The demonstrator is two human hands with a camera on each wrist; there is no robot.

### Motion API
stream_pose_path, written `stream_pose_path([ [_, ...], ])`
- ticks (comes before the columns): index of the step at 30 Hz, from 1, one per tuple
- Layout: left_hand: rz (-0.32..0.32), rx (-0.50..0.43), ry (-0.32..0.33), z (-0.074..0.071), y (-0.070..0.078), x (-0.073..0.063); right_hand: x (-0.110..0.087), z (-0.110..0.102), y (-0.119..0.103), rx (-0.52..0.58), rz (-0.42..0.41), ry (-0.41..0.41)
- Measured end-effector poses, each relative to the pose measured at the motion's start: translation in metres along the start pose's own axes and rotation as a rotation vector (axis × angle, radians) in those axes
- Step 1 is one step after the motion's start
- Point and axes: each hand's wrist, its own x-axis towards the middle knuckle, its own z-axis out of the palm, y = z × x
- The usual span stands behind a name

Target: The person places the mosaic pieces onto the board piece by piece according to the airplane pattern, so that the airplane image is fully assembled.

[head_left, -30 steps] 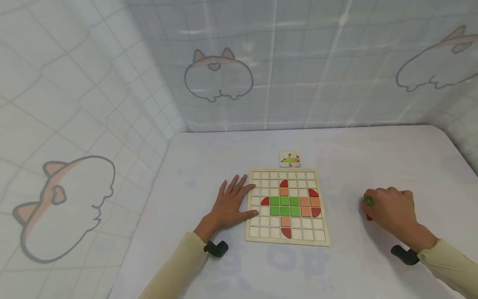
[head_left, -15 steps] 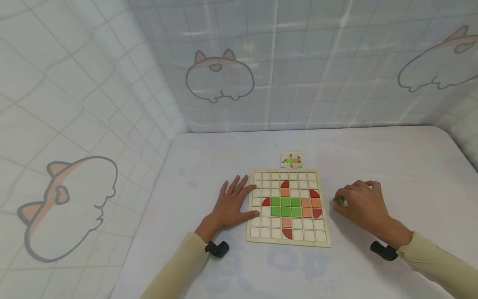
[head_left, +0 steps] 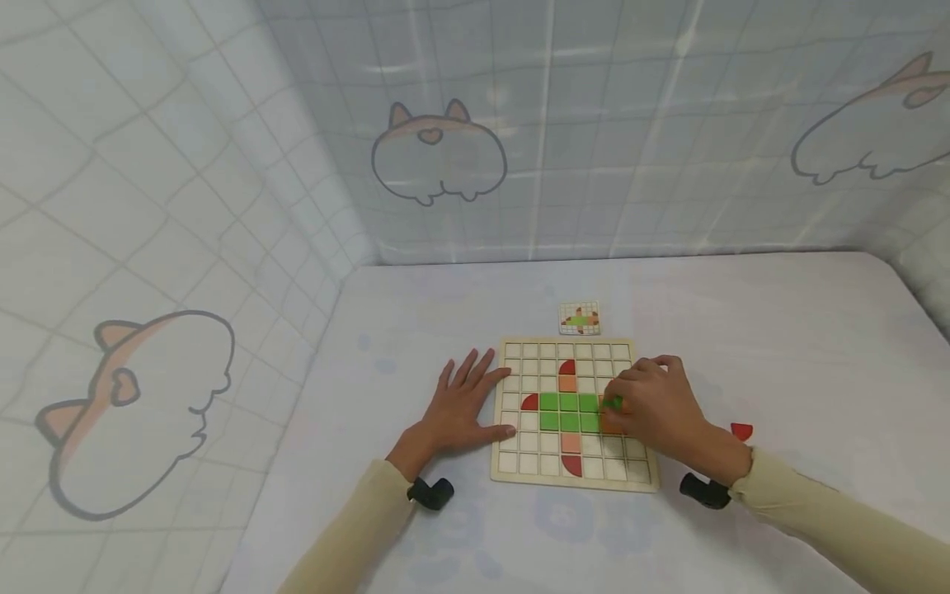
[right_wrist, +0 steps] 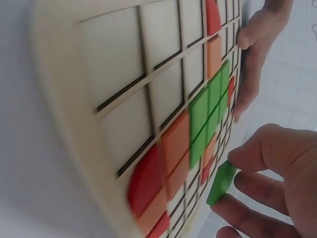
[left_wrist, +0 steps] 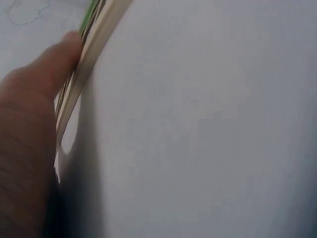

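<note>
My right hand [head_left: 656,408] is over the right part of a wooden grid board [head_left: 603,353], pinching a green tile [right_wrist: 222,183] between thumb and fingertips. In the right wrist view the tile is tilted, close over the board. Green squares [head_left: 568,412], orange squares [head_left: 570,443] and red quarter-round pieces [head_left: 571,466] sit in the board's cells. My hand hides some of the orange and red pieces at the right. My left hand [head_left: 451,412] rests with spread fingers at the board's left edge, its thumb and forefinger on the rim.
A small pattern card [head_left: 580,307] lies just behind the board, with a similar coloured figure on it. One loose red piece [head_left: 741,431] lies on the table right of the board, beside my right forearm. A patterned curtain [head_left: 564,165] stands behind the table.
My right hand has moved left from the table to over the board, carrying the green tile. The loose red piece it partly covered now shows. My left hand stays put.
</note>
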Motion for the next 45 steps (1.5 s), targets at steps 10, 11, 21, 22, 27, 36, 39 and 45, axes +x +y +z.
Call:
stream_pose_path([
  [10, 0.045, -0.007, -0.082, -0.005, -0.005, 0.003, 0.019, 0.013, -0.023, 0.086, -0.083, 0.014],
  [11, 0.049, -0.004, -0.085, -0.005, -0.005, 0.003, 0.021, 0.014, -0.026, 0.096, -0.098, 0.015],
  [21, 0.072, -0.009, -0.068, -0.005, -0.009, 0.001, 0.042, 0.031, -0.051, 0.075, -0.251, -0.006],
  [22, 0.074, -0.011, -0.067, -0.005, -0.009, 0.001, 0.043, 0.033, -0.053, 0.073, -0.264, -0.008],
  [27, 0.095, -0.015, -0.048, -0.003, -0.01, 0.0, 0.05, 0.041, -0.062, 0.091, -0.321, -0.03],
  [36, 0.093, -0.018, -0.039, -0.002, -0.01, -0.001, 0.053, 0.052, -0.067, 0.048, -0.374, -0.059],
  [39, 0.092, -0.023, -0.032, -0.004, -0.008, -0.001, 0.053, 0.052, -0.067, 0.019, -0.393, -0.062],
  [45, 0.086, -0.01, -0.039, -0.004, -0.007, -0.001, 0.052, 0.05, -0.067, -0.092, -0.493, -0.087],
])
